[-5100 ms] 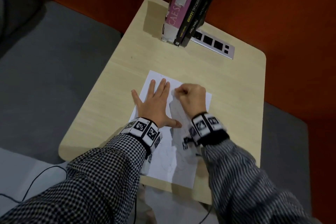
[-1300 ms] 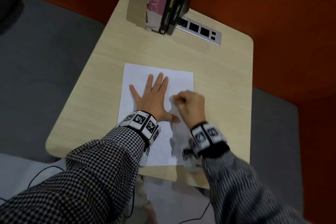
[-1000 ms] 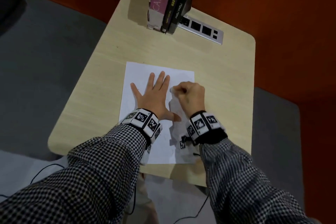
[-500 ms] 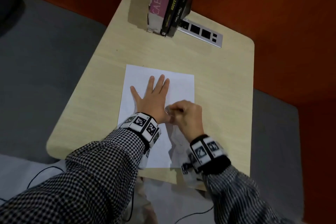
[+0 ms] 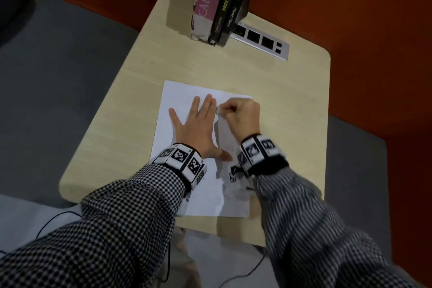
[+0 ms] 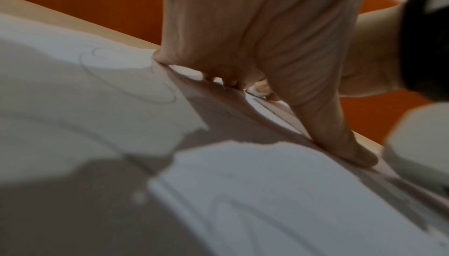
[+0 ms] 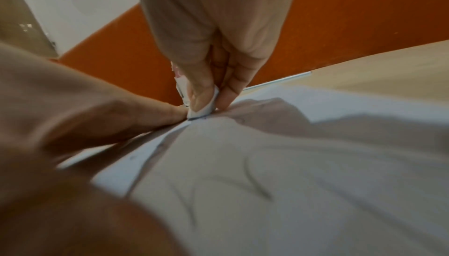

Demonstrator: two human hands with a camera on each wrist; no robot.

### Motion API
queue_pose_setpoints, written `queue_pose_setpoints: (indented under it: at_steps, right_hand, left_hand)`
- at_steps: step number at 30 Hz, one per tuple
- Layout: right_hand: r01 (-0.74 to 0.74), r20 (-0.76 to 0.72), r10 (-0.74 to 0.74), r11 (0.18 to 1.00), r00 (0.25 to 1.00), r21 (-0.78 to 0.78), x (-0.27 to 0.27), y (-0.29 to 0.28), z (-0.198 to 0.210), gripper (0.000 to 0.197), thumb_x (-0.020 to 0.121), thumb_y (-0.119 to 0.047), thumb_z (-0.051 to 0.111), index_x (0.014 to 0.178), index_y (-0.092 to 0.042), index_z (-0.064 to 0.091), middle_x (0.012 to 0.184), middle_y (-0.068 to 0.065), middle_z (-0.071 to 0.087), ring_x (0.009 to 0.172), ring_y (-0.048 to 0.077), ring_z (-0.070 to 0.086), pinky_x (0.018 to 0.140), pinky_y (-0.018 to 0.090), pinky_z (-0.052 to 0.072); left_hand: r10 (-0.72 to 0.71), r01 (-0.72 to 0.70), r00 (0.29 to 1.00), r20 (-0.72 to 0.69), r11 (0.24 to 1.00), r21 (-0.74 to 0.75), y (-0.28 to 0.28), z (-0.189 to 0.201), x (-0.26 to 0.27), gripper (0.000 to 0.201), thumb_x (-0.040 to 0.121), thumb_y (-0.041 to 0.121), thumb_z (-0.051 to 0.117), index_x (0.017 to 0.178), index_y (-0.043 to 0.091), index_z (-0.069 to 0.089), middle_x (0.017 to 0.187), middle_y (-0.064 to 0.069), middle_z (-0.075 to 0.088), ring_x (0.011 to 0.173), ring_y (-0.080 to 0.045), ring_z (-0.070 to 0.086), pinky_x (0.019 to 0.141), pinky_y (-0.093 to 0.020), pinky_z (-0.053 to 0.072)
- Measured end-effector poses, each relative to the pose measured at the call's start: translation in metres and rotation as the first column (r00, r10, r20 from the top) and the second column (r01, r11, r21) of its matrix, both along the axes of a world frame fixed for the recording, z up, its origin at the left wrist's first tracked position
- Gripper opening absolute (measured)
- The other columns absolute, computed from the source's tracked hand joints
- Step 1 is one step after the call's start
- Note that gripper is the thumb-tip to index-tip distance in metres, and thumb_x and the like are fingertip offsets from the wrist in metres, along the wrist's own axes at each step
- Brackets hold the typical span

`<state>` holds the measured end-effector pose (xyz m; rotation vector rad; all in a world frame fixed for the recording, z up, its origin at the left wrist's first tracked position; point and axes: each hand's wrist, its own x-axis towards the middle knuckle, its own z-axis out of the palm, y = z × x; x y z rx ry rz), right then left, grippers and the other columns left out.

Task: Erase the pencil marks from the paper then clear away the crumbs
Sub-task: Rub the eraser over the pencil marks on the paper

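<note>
A white sheet of paper (image 5: 177,96) with faint pencil curves (image 6: 126,89) lies on the light wooden table (image 5: 131,91). My left hand (image 5: 198,124) lies flat on the sheet with straight, spread fingers, pressing it down. My right hand (image 5: 238,113) pinches a small white eraser (image 7: 206,107) between thumb and fingers, its tip on the paper (image 7: 316,164) right beside my left fingertips. Pencil strokes (image 7: 255,181) show on the sheet nearer my right wrist. No crumbs can be made out.
Three books (image 5: 222,0) stand upright at the table's far edge, next to a metal socket strip (image 5: 261,41). An orange wall (image 5: 350,7) runs behind and to the right. Grey floor (image 5: 58,65) lies to the left, with cables below the near edge.
My right hand with the eraser has moved back up the sheet, from near my left thumb to beside my left fingertips. The left hand stays pressed flat.
</note>
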<state>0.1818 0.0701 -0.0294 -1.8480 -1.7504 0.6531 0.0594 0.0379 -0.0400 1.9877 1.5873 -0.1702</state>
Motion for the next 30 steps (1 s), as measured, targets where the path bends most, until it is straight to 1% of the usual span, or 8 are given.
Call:
queue_pose_setpoints:
  at_steps: [6, 10, 13, 16, 21, 24, 27, 30]
  right_hand:
    - [0.006, -0.022, -0.007, 0.999, 1.0, -0.036, -0.001, 0.007, -0.001, 0.004, 0.075, -0.002, 0.071, 0.073, 0.001, 0.072, 0.075, 0.015, 0.073, 0.072, 0.029, 0.068, 0.072, 0.041, 0.055]
    - [-0.039, 0.049, 0.041, 0.998, 0.998, -0.053, 0.002, -0.017, -0.004, 0.004, 0.076, -0.004, 0.07, 0.074, -0.001, 0.073, 0.077, 0.015, 0.073, 0.072, 0.03, 0.067, 0.07, 0.04, 0.054]
    - [-0.061, 0.03, 0.062, 0.997, 0.998, -0.048, -0.001, -0.019, 0.002, 0.004, 0.074, -0.002, 0.07, 0.073, -0.003, 0.073, 0.075, 0.015, 0.073, 0.071, 0.029, 0.067, 0.069, 0.037, 0.054]
    - [-0.041, 0.017, 0.042, 0.999, 0.999, -0.016, -0.012, 0.021, 0.006, 0.008, 0.072, 0.003, 0.067, 0.071, -0.002, 0.073, 0.073, 0.015, 0.073, 0.071, 0.029, 0.068, 0.068, 0.032, 0.053]
    - [-0.061, 0.105, 0.066, 0.997, 0.992, -0.047, 0.001, -0.016, -0.001, 0.007, 0.075, -0.007, 0.071, 0.071, -0.002, 0.072, 0.073, 0.016, 0.072, 0.069, 0.03, 0.067, 0.068, 0.039, 0.054]
    - [-0.056, 0.066, 0.057, 0.998, 0.996, -0.031, -0.001, -0.015, -0.001, 0.004, 0.073, -0.003, 0.07, 0.07, -0.001, 0.072, 0.072, 0.018, 0.072, 0.068, 0.032, 0.066, 0.068, 0.043, 0.055]
    - [-0.05, 0.047, 0.049, 0.999, 0.998, 0.014, -0.012, 0.023, 0.003, 0.007, 0.072, 0.002, 0.067, 0.071, -0.001, 0.073, 0.071, 0.017, 0.072, 0.069, 0.031, 0.067, 0.069, 0.041, 0.055]
    - [-0.079, 0.119, 0.079, 0.997, 0.99, -0.001, -0.004, 0.009, -0.001, 0.006, 0.074, 0.0, 0.067, 0.069, -0.001, 0.072, 0.071, 0.017, 0.072, 0.068, 0.031, 0.066, 0.066, 0.038, 0.054]
  left_hand:
    - [0.088, -0.087, 0.994, 0.07, 0.996, -0.02, 0.005, 0.001, 0.0, 0.137, 0.06, 0.08, 0.063, 0.152, 0.017, -0.016, 0.158, 0.006, -0.026, 0.146, -0.017, -0.024, 0.107, -0.07, -0.008]
    - [0.115, -0.114, 0.991, 0.075, 0.993, -0.023, 0.007, -0.003, -0.001, 0.127, 0.07, 0.073, 0.063, 0.152, 0.017, -0.017, 0.158, 0.006, -0.027, 0.146, -0.017, -0.024, 0.109, -0.067, -0.01]
    - [0.103, -0.102, 0.992, 0.074, 0.995, -0.017, 0.007, -0.003, -0.002, 0.13, 0.068, 0.073, 0.064, 0.152, 0.018, -0.017, 0.158, 0.007, -0.027, 0.146, -0.017, -0.024, 0.109, -0.067, -0.009]
    - [0.105, -0.103, 0.991, 0.079, 0.994, -0.025, 0.008, -0.002, -0.002, 0.13, 0.066, 0.074, 0.064, 0.152, 0.018, -0.015, 0.158, 0.007, -0.026, 0.146, -0.017, -0.023, 0.108, -0.068, -0.007]
    - [0.111, -0.11, 0.989, 0.093, 0.994, -0.022, 0.008, -0.004, -0.003, 0.132, 0.066, 0.074, 0.065, 0.152, 0.019, -0.017, 0.158, 0.008, -0.026, 0.146, -0.016, -0.024, 0.109, -0.067, -0.009]
    - [0.106, -0.105, 0.991, 0.083, 0.994, -0.019, 0.009, -0.003, -0.002, 0.131, 0.066, 0.074, 0.065, 0.153, 0.018, -0.016, 0.159, 0.007, -0.025, 0.146, -0.017, -0.023, 0.109, -0.067, -0.007]
    - [0.103, -0.103, 0.992, 0.072, 0.995, -0.008, 0.008, -0.002, -0.002, 0.129, 0.066, 0.074, 0.064, 0.153, 0.018, -0.014, 0.159, 0.007, -0.024, 0.146, -0.017, -0.022, 0.109, -0.068, -0.005]
    - [0.105, -0.104, 0.991, 0.083, 0.994, -0.016, 0.009, -0.001, -0.002, 0.131, 0.065, 0.074, 0.065, 0.153, 0.018, -0.015, 0.159, 0.007, -0.025, 0.146, -0.016, -0.022, 0.109, -0.068, -0.006]
